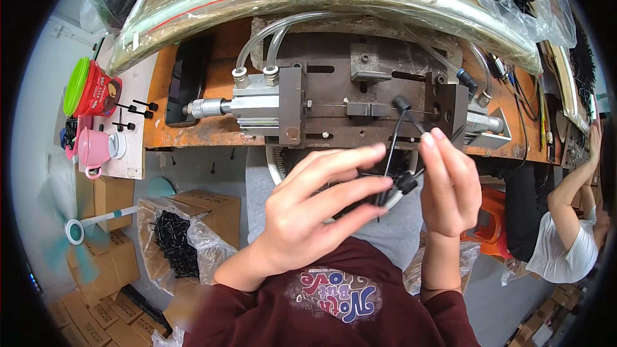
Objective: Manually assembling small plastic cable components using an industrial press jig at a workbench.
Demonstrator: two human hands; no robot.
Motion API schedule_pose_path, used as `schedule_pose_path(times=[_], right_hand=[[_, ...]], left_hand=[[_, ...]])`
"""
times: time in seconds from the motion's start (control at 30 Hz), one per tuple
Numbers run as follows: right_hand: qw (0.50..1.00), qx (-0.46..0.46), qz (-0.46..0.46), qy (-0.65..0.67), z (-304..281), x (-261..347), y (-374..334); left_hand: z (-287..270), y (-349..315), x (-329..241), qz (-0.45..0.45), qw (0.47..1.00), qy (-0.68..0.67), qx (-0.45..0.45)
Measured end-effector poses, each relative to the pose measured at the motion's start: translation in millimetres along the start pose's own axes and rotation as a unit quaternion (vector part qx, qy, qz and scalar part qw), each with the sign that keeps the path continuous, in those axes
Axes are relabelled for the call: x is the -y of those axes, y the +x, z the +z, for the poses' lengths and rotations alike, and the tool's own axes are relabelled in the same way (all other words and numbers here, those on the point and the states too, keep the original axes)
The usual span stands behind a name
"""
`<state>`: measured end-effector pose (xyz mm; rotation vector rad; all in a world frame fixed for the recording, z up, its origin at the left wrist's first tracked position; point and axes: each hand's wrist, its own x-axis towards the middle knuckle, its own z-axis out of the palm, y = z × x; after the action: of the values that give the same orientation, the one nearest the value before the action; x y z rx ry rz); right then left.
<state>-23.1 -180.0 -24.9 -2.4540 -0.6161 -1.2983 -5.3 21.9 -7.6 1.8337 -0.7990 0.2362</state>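
Several thin black plastic stems with round caps are between my two hands, just in front of the metal fixture (340,99). My right hand (450,183) pinches one black stem (413,120) between thumb and fingertips; its cap points up and left toward the fixture. A second black capped part (406,183) sits lower, beside the right palm. My left hand (308,196) has its fingers stretched out and spread, with the tips right by the stems. Whether those tips touch them cannot be made out. The fixture's middle holds a small dark block (367,110).
Clear air hoses (276,32) run behind the fixture. A phone (186,83), red tub (106,93) and pink cup (94,149) lie to the left. Below stands a bagged box of black parts (175,244), near a fan (75,231). Another person (565,244) works at far right.
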Motion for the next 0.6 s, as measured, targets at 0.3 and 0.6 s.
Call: schedule_pose_path(times=[0.3,0.6], right_hand=[[0.996,-0.034,0.081,0.028,1,-1,-5],[0.972,-0.081,0.192,0.113,-17,9,-9]], left_hand=[[1,-6,-2,0.026,0.998,-0.048,0.028],[19,1,23,0.060,0.959,0.275,0.043]])
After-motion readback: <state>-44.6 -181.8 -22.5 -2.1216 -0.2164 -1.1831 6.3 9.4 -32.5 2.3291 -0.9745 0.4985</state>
